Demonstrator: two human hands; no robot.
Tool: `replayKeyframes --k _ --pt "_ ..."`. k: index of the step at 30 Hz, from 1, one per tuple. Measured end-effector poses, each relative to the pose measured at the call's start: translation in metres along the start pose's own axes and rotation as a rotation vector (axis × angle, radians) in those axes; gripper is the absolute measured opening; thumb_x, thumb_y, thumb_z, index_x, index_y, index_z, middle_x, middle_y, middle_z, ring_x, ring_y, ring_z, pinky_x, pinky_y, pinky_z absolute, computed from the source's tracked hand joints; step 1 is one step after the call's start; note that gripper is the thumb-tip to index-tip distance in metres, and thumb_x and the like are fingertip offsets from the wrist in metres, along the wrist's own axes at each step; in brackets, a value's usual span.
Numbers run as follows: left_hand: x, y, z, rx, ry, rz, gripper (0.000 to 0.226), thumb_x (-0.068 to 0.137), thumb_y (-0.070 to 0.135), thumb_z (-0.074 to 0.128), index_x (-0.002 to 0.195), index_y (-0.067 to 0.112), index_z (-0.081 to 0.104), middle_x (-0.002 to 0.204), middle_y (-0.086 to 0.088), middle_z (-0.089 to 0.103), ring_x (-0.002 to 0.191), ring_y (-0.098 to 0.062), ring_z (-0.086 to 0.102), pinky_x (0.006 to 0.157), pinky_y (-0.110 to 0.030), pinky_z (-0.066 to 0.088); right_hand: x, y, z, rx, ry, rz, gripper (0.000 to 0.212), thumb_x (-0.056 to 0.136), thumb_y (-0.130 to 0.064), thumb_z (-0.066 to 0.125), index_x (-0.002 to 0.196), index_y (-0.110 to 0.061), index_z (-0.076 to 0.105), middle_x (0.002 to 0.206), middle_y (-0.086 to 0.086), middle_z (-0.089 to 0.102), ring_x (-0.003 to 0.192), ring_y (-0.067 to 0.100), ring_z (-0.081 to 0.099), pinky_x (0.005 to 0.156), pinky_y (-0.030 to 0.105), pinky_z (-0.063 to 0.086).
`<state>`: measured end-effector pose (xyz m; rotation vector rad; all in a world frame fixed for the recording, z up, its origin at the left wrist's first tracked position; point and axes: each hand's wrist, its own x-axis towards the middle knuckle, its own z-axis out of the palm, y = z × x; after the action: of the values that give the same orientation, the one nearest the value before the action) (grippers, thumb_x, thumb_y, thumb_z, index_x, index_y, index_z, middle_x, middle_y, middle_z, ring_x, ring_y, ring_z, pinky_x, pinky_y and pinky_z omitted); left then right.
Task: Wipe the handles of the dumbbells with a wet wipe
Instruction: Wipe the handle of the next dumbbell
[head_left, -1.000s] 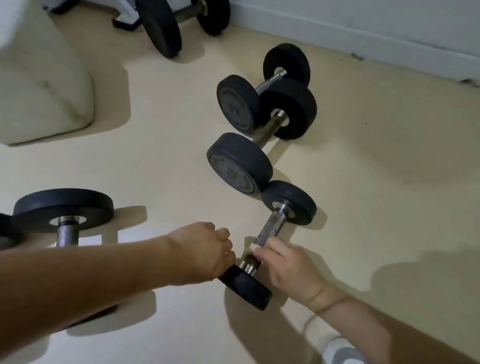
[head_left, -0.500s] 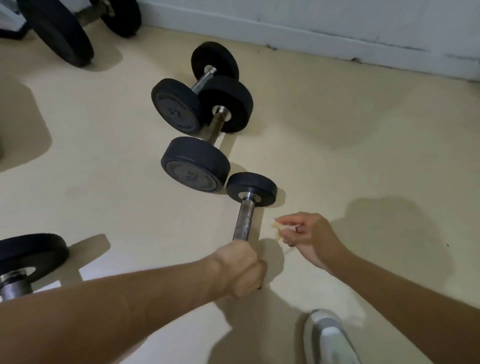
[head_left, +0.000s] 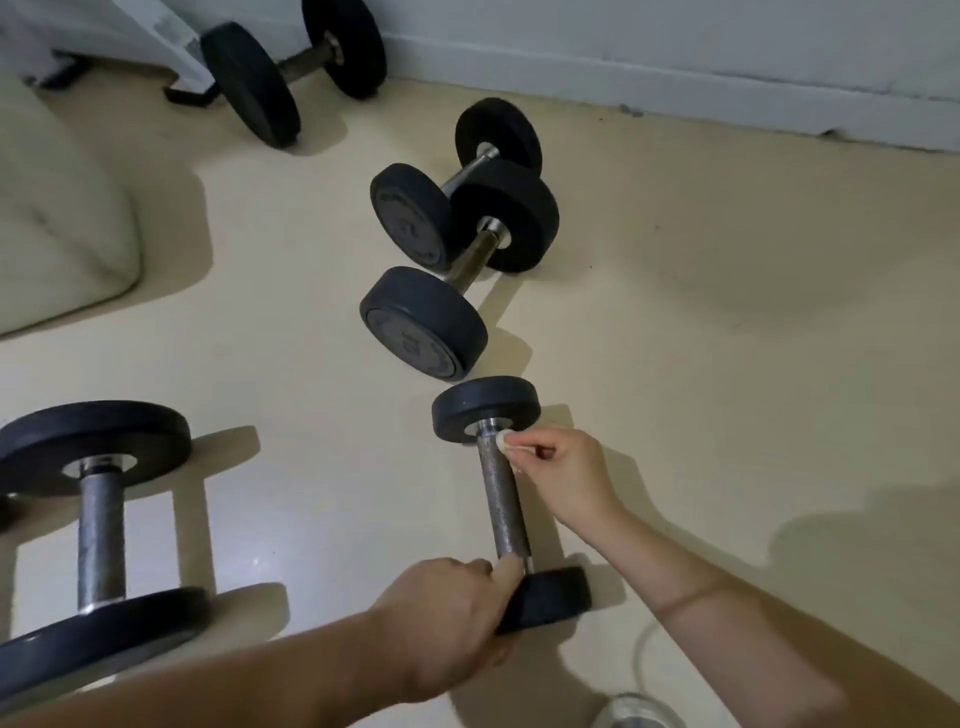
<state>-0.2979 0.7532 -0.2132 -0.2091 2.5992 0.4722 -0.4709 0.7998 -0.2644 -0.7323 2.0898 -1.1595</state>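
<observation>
Now, looking down from the head camera, I see the small dumbbell lying on the floor in front of me, its handle running from near to far. My left hand is curled round the near end, where the bar meets the near head. One finger is laid up along the metal, and the hand steadies the weight. My right hand pinches the wet wipe between thumb and fingertips. The wipe touches the right side of the handle, just below the far head.

A second ago this hand was down at the near end, close beside my left. Half a second ago it was off the bar, out to the right, with the wipe held clear of the metal. So the wipe has come back onto the handle, this time at the far end. I judge that I am starting a fresh stroke from there toward me, and that this handle is partway done rather than finished.

To the left stands a big dumbbell. Farther off lies a pair of dumbbells, and another dumbbell lies near the wall. I cannot tell whether their handles have been wiped.
</observation>
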Motion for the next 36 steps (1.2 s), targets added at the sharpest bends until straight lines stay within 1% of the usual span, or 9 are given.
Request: replayKeyframes --k 5,8,11,15,19,21,24,30,36 --pt "-0.034 -0.023 0.015 0.167 0.036 -0.012 0.028 0.074 0.047 0.048 0.082 0.021 0.054 0.075 0.0 0.054 0.058 -0.019 0.052 0.037 -0.03 0.04 -0.044 0.003 0.008 -0.113 -0.426 -0.165 0.012 0.077 -0.013 0.075 0.078 -0.026 0.077 0.072 -0.017 0.064 0.071 0.004 0.061 0.067 0.014 0.044" --pt "-0.047 -0.025 0.021 0.165 0.048 -0.081 0.033 0.083 0.047 0.045 0.1 0.02 0.054 0.072 0.0 0.053 0.048 -0.019 0.051 0.034 -0.029 0.034 -0.009 -0.016 0.031 -0.238 -0.255 -0.375 0.012 0.083 -0.01 0.068 0.089 -0.016 0.076 0.083 -0.007 0.064 0.074 0.007 0.059 0.071 0.018 0.047" --pt "-0.062 -0.033 0.026 0.209 0.05 -0.132 0.043 0.095 0.036 0.044 0.129 0.017 0.025 0.078 -0.008 0.058 0.058 -0.029 0.057 0.039 -0.031 0.027 -0.006 -0.015 0.053 -0.322 -0.285 -0.516 0.017 0.083 -0.003 0.064 0.093 -0.012 0.074 0.09 0.0 0.063 0.078 0.016 0.06 0.074 0.023 0.049" --pt "-0.075 -0.037 0.023 0.236 0.016 -0.203 0.042 0.097 0.032 0.048 0.124 0.015 0.021 0.083 -0.011 0.059 0.061 -0.031 0.059 0.043 -0.035 0.027 -0.03 -0.011 0.057 -0.463 -0.641 -0.768 0.028 0.07 0.004 0.069 0.088 -0.018 0.07 0.084 -0.004 0.057 0.075 0.013 0.053 0.064 0.025 0.049" --pt "-0.079 -0.05 0.023 0.31 -0.048 -0.079 0.042 0.075 0.038 0.072 0.101 0.016 0.046 0.061 -0.002 0.055 0.044 -0.022 0.049 0.037 -0.027 0.019 0.015 -0.034 0.08 -0.551 -0.421 -0.764 0.029 0.06 0.007 0.074 0.08 -0.013 0.068 0.079 0.001 0.055 0.067 0.022 0.056 0.05 0.035 0.051" --pt "-0.078 -0.047 0.012 0.273 -0.048 -0.061 0.038 0.079 0.051 0.062 0.092 0.018 0.051 0.063 -0.001 0.056 0.046 -0.02 0.047 0.038 -0.026 0.019 -0.008 -0.032 0.07 -0.561 -0.559 -0.814 0.032 0.057 0.005 0.075 0.08 -0.016 0.069 0.078 -0.002 0.053 0.065 0.017 0.055 0.053 0.025 0.048" --pt "-0.073 -0.039 0.004 0.175 0.008 -0.115 0.045 0.097 0.054 0.031 0.115 0.014 0.033 0.089 -0.012 0.052 0.059 -0.028 0.042 0.042 -0.03 0.018 -0.025 -0.029 0.051 -0.544 -0.84 -0.91 0.032 0.063 0.0 0.065 0.086 -0.021 0.07 0.076 -0.004 0.052 0.062 0.014 0.054 0.054 0.018 0.038" --pt "-0.069 -0.033 0.009 0.135 -0.011 -0.12 0.031 0.103 0.043 0.029 0.116 0.017 0.02 0.091 -0.015 0.049 0.052 -0.027 0.036 0.042 -0.03 0.02 0.016 -0.021 0.069 -0.418 -0.328 -0.776 0.023 0.081 -0.005 0.052 0.089 -0.009 0.073 0.075 0.006 0.055 0.06 0.025 0.057 0.054 0.03 0.052" --pt "-0.076 -0.042 0.013 0.008 -0.089 -0.279 0.035 0.098 0.04 0.047 0.121 0.028 0.023 0.094 -0.009 0.057 0.066 -0.024 0.047 0.054 -0.035 0.04 -0.021 -0.013 0.061 -0.336 -0.594 -0.806 0.021 0.079 -0.004 0.057 0.085 -0.019 0.071 0.073 -0.002 0.051 0.058 0.016 0.053 0.055 0.023 0.045"
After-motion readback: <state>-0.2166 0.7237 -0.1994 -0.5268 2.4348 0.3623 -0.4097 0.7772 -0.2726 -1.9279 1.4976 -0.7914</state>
